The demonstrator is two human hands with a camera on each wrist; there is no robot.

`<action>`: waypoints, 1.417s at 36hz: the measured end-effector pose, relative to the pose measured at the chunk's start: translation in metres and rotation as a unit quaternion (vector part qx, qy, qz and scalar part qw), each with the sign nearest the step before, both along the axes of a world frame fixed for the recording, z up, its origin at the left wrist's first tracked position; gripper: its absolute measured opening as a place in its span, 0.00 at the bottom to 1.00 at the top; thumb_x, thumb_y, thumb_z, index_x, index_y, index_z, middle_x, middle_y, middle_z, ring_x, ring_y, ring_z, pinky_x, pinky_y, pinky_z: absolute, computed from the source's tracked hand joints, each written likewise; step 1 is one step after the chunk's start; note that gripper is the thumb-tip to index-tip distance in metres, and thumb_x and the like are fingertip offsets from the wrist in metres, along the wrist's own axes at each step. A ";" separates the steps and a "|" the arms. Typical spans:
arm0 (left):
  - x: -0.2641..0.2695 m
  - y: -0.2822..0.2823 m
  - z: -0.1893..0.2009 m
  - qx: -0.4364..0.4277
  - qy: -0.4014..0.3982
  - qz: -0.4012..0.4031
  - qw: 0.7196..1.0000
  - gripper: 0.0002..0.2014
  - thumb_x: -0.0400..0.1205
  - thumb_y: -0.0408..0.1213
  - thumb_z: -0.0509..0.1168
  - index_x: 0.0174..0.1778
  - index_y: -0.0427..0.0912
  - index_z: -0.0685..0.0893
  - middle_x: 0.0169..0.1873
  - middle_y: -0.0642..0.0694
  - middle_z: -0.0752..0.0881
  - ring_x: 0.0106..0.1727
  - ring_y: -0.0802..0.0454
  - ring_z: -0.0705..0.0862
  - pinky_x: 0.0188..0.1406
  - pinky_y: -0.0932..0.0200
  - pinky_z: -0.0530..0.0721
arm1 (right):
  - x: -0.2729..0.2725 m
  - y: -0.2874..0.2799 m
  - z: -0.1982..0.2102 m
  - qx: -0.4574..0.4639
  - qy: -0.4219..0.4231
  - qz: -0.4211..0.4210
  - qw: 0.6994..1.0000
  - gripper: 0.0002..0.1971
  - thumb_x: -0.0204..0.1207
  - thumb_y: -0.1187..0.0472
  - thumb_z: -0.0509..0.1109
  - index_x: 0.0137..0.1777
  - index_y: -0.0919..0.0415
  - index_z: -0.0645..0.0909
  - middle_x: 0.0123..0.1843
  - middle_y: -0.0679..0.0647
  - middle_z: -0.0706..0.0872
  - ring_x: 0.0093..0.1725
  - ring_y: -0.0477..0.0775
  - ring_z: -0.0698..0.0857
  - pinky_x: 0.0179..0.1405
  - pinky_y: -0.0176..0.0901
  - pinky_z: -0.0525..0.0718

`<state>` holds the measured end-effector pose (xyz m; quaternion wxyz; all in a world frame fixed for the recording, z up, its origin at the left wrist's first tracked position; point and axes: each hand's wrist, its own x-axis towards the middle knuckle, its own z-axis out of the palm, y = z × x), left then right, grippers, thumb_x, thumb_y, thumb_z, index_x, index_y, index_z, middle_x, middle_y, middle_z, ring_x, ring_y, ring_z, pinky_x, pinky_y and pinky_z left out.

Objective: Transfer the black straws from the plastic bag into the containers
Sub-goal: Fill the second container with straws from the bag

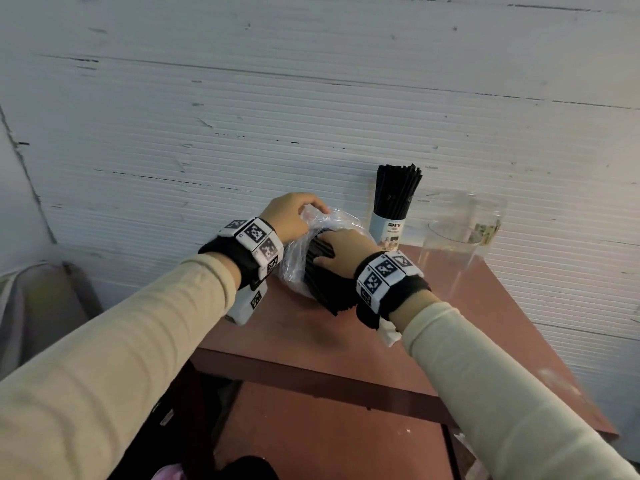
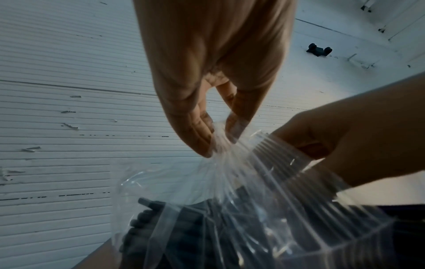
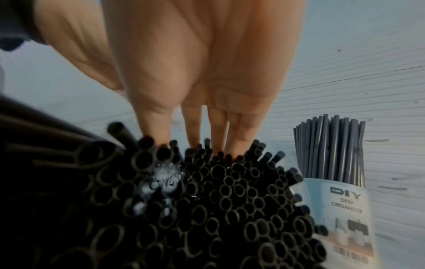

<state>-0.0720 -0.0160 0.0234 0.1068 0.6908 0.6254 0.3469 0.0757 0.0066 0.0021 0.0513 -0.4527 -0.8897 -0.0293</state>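
Left hand (image 2: 207, 76) pinching plastic bag (image 2: 230, 182), right hand (image 1: 341, 249) around black straws (image 3: 218, 200); container (image 3: 345, 209) labelled "DIY DESK ORGANIZER".

In the right wrist view the right hand's (image 3: 195, 72) fingertips vanish among the blurred straws (image 3: 218, 209) at lower centre. At the head view's centre that hand covers part of the bundle, whose far end the crumpled plastic bag (image 1: 294, 268) veils. The clear cup (image 1: 450, 251) at right is smeared.

Bare workroom: scuffed ribbed wall (image 1: 311, 98)

Black straws (image 1: 327, 285), clear plastic bag (image 1: 294, 261), reddish-brown table (image 1: 346, 337)
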 end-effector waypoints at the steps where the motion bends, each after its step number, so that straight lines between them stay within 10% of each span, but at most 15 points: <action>1: -0.001 0.001 0.001 -0.003 0.002 0.001 1.000 0.28 0.73 0.19 0.61 0.48 0.63 0.84 0.47 0.44 0.79 0.48 0.48 0.77 0.50 0.44 0.84 | 0.000 0.001 0.000 0.002 -0.010 0.001 1.000 0.24 0.82 0.49 0.64 0.75 0.55 0.72 0.71 0.55 0.79 0.67 0.58 0.79 0.66 0.51 0.77; 7: -0.002 0.004 0.003 -0.017 0.005 -0.009 1.000 0.27 0.73 0.19 0.63 0.54 0.59 0.87 0.41 0.41 0.80 0.42 0.44 0.79 0.40 0.50 0.82 | -0.002 0.001 0.004 0.006 -0.067 0.042 0.997 0.26 0.83 0.57 0.63 0.80 0.51 0.66 0.79 0.53 0.72 0.75 0.57 0.73 0.70 0.47 0.71; 19: -0.001 0.004 -0.001 -0.022 0.000 -0.027 0.999 0.26 0.76 0.21 0.64 0.61 0.57 0.85 0.66 0.44 0.82 0.67 0.50 0.78 0.52 0.55 0.85 | -0.001 0.001 0.001 -0.047 -0.013 0.013 0.999 0.21 0.77 0.65 0.68 0.70 0.58 0.78 0.68 0.58 0.79 0.67 0.59 0.78 0.63 0.46 0.76; 24: -0.002 0.003 -0.001 -0.016 0.004 -0.022 1.000 0.26 0.75 0.23 0.65 0.59 0.60 0.86 0.62 0.39 0.84 0.60 0.39 0.82 0.56 0.43 0.86 | 0.003 0.001 0.003 -0.021 0.018 0.031 0.999 0.15 0.77 0.65 0.68 0.64 0.59 0.79 0.63 0.55 0.80 0.64 0.58 0.79 0.54 0.42 0.75; 33: -0.003 0.000 -0.019 -0.011 -0.017 -0.042 0.999 0.23 0.79 0.27 0.66 0.66 0.57 0.82 0.47 0.47 0.85 0.33 0.50 0.78 0.43 0.56 0.83 | 0.033 -0.002 -0.001 -0.026 0.131 0.050 0.990 0.15 0.73 0.69 0.68 0.57 0.55 0.85 0.50 0.49 0.85 0.49 0.49 0.79 0.47 0.33 0.77; 40: 0.012 -0.011 -0.029 0.044 0.089 -0.030 0.995 0.31 0.72 0.38 0.72 0.74 0.49 0.77 0.74 0.41 0.70 0.76 0.43 0.68 0.75 0.46 0.70 | 0.061 -0.008 0.005 -0.042 0.166 0.059 0.983 0.16 0.70 0.69 0.70 0.55 0.53 0.87 0.46 0.50 0.86 0.42 0.47 0.80 0.35 0.23 0.73; 43: 0.029 -0.017 -0.029 0.090 0.208 -0.061 0.972 0.31 0.76 0.37 0.72 0.76 0.45 0.74 0.79 0.45 0.64 0.81 0.46 0.61 0.69 0.55 0.68 | 0.068 -0.013 0.008 -0.041 0.158 0.067 0.984 0.15 0.70 0.69 0.70 0.55 0.53 0.87 0.48 0.53 0.87 0.42 0.49 0.81 0.40 0.33 0.78; 51: 0.064 0.000 -0.032 0.067 0.211 -0.148 0.964 0.19 0.70 0.36 0.74 0.56 0.41 0.80 0.52 0.48 0.82 0.58 0.48 0.79 0.59 0.61 0.74 | 0.086 -0.025 0.015 -0.037 0.159 0.083 0.983 0.15 0.70 0.69 0.71 0.54 0.53 0.88 0.41 0.43 0.82 0.41 0.45 0.79 0.37 0.20 0.70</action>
